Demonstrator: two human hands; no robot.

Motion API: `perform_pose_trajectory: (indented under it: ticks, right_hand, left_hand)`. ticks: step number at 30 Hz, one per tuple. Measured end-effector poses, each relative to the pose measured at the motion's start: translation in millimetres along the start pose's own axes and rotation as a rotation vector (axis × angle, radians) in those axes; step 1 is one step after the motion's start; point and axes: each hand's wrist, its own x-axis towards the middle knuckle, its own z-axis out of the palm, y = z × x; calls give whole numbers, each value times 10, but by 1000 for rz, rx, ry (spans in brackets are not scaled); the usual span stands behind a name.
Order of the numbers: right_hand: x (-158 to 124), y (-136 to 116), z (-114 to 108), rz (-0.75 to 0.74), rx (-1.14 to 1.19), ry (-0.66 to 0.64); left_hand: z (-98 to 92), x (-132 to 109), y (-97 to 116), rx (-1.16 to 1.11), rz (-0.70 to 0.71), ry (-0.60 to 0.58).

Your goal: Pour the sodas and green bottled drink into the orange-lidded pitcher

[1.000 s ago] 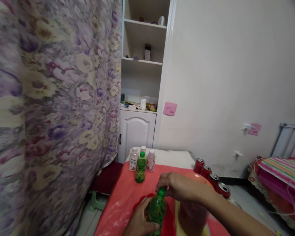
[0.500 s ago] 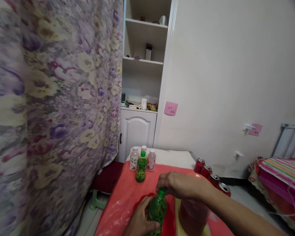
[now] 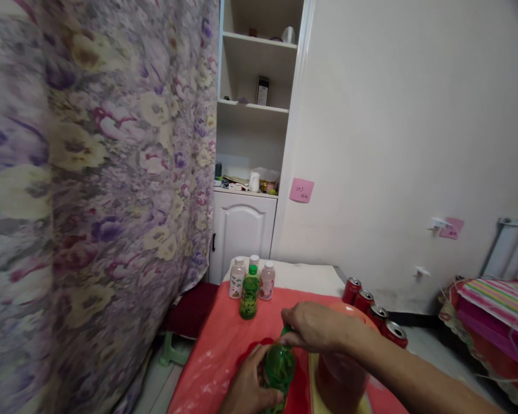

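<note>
A green plastic bottle (image 3: 280, 368) stands near the front of the red-covered table (image 3: 216, 351). Around its body is wrapped my left hand (image 3: 252, 382), the thumb across the front. My right hand (image 3: 306, 326) is closed over the top, its fingers pinching the green bottle cap (image 3: 286, 330), which they mostly hide. Whether the cap is loose I cannot tell. Under my right forearm is a pinkish, see-through container (image 3: 343, 376) on a yellow board (image 3: 314, 379), partly hidden by the arm.
Farther back stand another green bottle (image 3: 249, 296) and several white-capped bottles (image 3: 267, 282). A row of red cans (image 3: 377, 313) lines the table's right side. A flowered curtain (image 3: 112, 201) hangs at left; a white cabinet (image 3: 244, 224) stands behind.
My right hand has shifted slightly to the right and turned at the cap. The held bottle has moved a little right along with the whole view. My left hand keeps its grip.
</note>
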Motion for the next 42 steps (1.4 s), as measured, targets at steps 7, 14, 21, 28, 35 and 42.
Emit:
perform_pose_trajectory:
  ticks: [7,14,21,28,35,42]
  right_hand:
    - [-62,37,-67,-89,206,35]
    - [29,98,23,-45,102,35]
    - [41,140,63,-114,172,57]
    - [5,81,72,-7,160,115]
    - [20,-65,75,-3,86,134]
    - [58,-47,101,-47,162,111]
  left_hand:
    - [-27,-13,-21,-52,15,-22]
    - [-15,-24,88,3,-2,-10]
    - [-6,-17,83,-72,-3,-25]
    - [-27,-22,72,-75,22,-26]
    - [-60,-4,30,-51,39,-35]
    - [-108,23,47,11,54,-34]
